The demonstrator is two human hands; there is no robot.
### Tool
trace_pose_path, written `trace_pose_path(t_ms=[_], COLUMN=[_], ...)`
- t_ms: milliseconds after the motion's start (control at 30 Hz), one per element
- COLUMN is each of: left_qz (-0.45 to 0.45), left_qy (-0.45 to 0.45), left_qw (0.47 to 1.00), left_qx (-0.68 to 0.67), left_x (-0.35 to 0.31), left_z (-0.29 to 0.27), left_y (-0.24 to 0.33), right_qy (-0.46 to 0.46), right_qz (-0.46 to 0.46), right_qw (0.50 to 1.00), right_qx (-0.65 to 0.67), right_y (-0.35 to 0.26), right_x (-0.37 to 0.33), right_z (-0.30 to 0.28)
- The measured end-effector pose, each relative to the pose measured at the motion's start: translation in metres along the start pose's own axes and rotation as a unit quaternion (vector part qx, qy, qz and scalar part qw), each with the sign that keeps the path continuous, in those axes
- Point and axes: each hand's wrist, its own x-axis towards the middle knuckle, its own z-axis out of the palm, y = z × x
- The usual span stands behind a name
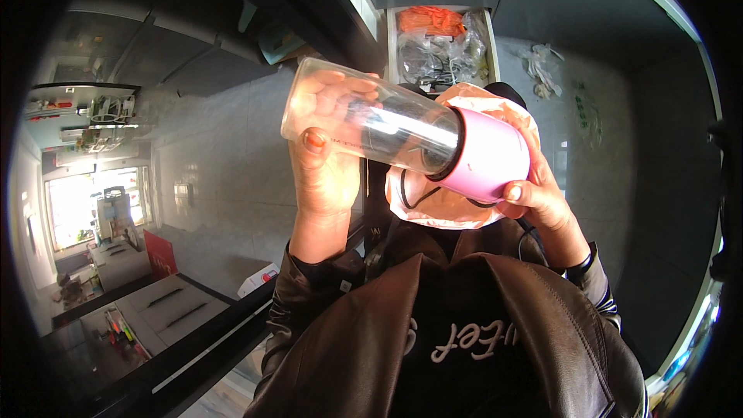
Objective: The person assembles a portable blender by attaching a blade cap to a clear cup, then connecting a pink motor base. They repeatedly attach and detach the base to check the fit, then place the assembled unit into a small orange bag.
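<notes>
A portable blender with a clear cup (387, 120) and a pink base (491, 159) lies tilted across both my hands, its base to the right. My left hand (325, 182) is wrapped round the cup's far left end, fingers showing through the clear wall. Around the pink base curl the fingers of my right hand (546, 201), thumb on its lower edge. Under the blender, over my lap, is an open pale pink bag (437, 213) with a crumpled rim. A dark cord loop (422, 195) shows inside it.
Ahead of me a drawer (392, 46) stands pulled out, holding an orange plastic bag (429, 22) and clear bags (433, 58). Crumpled plastic (542, 70) lies on the floor right of it. A black rail (178, 356) runs along my left. A red panel (159, 254) stands farther left.
</notes>
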Motion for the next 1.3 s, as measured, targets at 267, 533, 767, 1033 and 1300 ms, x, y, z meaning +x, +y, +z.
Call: trace_pose_path(t_ms=[267,533,767,1033,1300], left_qz=[-0.036,-0.063,-0.084,-0.088,-0.067], left_qy=[0.062,0.111,0.159,0.178,0.138], left_qw=[0.997,0.991,0.984,0.980,0.988], left_qx=[-0.024,-0.026,-0.016,-0.014,-0.014], left_x=[-0.008,-0.010,-0.012,-0.014,-0.013], left_z=[-0.007,-0.003,-0.003,-0.004,-0.007], left_y=[-0.010,-0.015,-0.018,-0.021,-0.021], right_qy=[0.032,0.038,0.077,0.074,0.041], right_qz=[-0.147,-0.205,-0.306,-0.307,-0.196], right_qw=[0.963,0.915,0.861,0.854,0.947], right_qx=[-0.221,-0.344,-0.398,-0.414,-0.253], right_y=[0.009,0.008,0.011,0.007,0.010], right_x=[0.008,0.003,0.007,0.007,0.005], right_z=[-0.001,-0.003,0.004,0.004,-0.002])
